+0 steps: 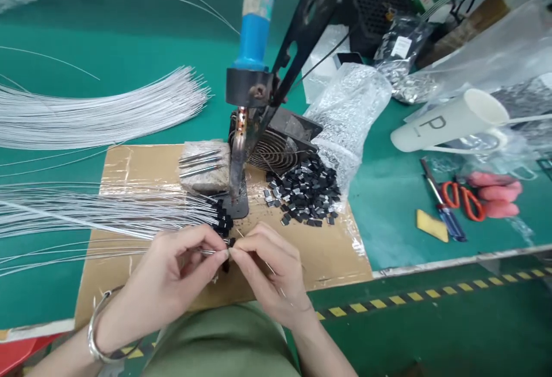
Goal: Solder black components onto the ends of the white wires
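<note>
My left hand (185,273) is closed in a pinch on a white wire, seen between its fingers; a small black connector (232,242) is by the fingertips. My right hand (271,268) is closed too, its fingertips meeting the left ones, with a thin solder wire (240,233) running through it. What lies exactly between the fingertips is hidden. Just beyond are white wires (150,213) ending in black connectors (222,216). Above the hands, a blue-handled soldering iron (254,38) points down in a black metal stand (306,26).
Loose black connectors (308,190) are heaped on the cardboard (142,170) beside a fan (276,150). Metal tips lie on a pale block (204,179). A bundle of white wires (107,115) lies left. At right are a cup (448,121), red-handled scissors (472,202), a screwdriver (451,222) and bubble wrap (356,107).
</note>
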The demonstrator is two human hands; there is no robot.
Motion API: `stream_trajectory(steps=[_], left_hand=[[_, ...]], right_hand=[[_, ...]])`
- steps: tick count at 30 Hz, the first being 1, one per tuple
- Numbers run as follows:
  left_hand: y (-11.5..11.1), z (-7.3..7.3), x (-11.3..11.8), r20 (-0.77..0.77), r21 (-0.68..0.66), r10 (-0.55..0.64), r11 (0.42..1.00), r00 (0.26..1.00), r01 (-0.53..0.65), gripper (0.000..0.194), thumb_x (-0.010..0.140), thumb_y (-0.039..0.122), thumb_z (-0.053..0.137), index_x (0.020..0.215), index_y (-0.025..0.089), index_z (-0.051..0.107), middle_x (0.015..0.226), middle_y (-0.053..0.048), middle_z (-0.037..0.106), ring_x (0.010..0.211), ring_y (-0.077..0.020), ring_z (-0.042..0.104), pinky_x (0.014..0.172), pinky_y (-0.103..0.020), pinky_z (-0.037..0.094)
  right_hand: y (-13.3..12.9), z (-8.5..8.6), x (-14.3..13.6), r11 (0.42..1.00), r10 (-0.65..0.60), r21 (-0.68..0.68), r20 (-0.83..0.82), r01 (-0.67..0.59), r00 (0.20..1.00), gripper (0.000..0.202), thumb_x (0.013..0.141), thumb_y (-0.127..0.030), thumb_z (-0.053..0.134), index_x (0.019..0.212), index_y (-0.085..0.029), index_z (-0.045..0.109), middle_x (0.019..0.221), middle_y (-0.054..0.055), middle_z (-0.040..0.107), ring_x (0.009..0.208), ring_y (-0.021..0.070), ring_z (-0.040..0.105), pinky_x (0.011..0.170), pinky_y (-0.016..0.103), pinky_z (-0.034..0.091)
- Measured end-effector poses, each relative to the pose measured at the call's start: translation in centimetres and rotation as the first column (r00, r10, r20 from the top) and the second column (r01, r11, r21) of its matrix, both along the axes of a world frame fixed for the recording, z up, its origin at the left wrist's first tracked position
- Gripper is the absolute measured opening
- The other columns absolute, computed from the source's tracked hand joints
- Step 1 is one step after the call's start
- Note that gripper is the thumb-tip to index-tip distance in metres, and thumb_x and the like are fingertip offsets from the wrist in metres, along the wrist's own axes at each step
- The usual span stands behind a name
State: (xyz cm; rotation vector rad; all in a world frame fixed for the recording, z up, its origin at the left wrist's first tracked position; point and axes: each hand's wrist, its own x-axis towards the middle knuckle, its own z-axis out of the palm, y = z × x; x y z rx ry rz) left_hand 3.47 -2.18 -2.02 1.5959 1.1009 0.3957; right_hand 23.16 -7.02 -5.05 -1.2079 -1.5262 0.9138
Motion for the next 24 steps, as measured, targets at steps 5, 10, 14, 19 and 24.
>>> stream_trajectory(steps=[5,10,14,19,24], left_hand=[[0.0,-0.1,0.8,-0.006,0.067,0.138,0.988,0.99,-0.137,0.023,0.098,0.036,0.066,0.082,0.021,0.076,0.068,-0.001,0.071,0.06,-0.0141,0.06,0.051,-0.023,0.04],[0.2,0.0,0.8,0.026,0.054,0.237,0.97,0.971,-0.238,0.02,0.095,0.036,0.072,0.082,0.022,0.077,0.069,-0.001,0.072,0.059,-0.014,0.06,0.053,-0.022,0.046],[0.2,0.4,1.1,0.031,0.013,0.312,0.95,0.95,-0.312,0.018,0.091,0.037,0.077,0.08,0.023,0.078,0.072,0.0,0.074,0.062,-0.0142,0.063,0.057,-0.023,0.049],[0.2,0.5,1.3,0.06,0.014,0.352,0.935,0.934,-0.354,0.016,0.089,0.034,0.079,0.077,0.024,0.077,0.069,0.002,0.072,0.062,-0.0134,0.062,0.057,-0.022,0.048],[0.4,0.2,1.1,0.061,0.056,0.294,0.953,0.954,-0.298,0.016,0.093,0.032,0.075,0.079,0.025,0.076,0.067,0.002,0.071,0.06,-0.0126,0.063,0.054,-0.02,0.048]], right_hand=[[-0.1,-0.6,-0.2,0.986,-0.154,-0.076,-0.075,0.149,0.985,0.019,0.105,-0.022,0.066,0.088,-0.021,0.075,0.074,0.0,0.061,0.067,0.0155,0.056,0.063,0.03,0.046],[-0.5,-1.1,0.8,0.943,-0.294,-0.281,-0.446,0.179,0.846,0.061,0.115,-0.054,0.032,0.104,-0.021,0.082,0.072,0.0,0.053,0.053,0.0138,0.052,0.046,0.028,0.043],[-0.4,-0.9,0.9,0.892,-0.45,-0.328,-0.59,0.31,0.67,0.049,0.113,-0.051,0.045,0.077,-0.023,0.063,0.06,-0.007,0.029,0.047,0.0114,0.026,0.039,0.022,0.024],[-0.4,-0.5,0.2,0.9,-0.431,-0.335,-0.603,0.277,0.671,0.053,0.111,-0.053,0.048,0.068,-0.023,0.058,0.063,-0.003,0.044,0.049,0.0125,0.039,0.038,0.023,0.032],[-0.5,-0.5,-0.3,0.904,-0.382,-0.375,-0.495,0.205,0.78,0.061,0.115,-0.051,0.039,0.081,-0.02,0.078,0.062,0.0,0.054,0.051,0.0139,0.051,0.043,0.026,0.04]])
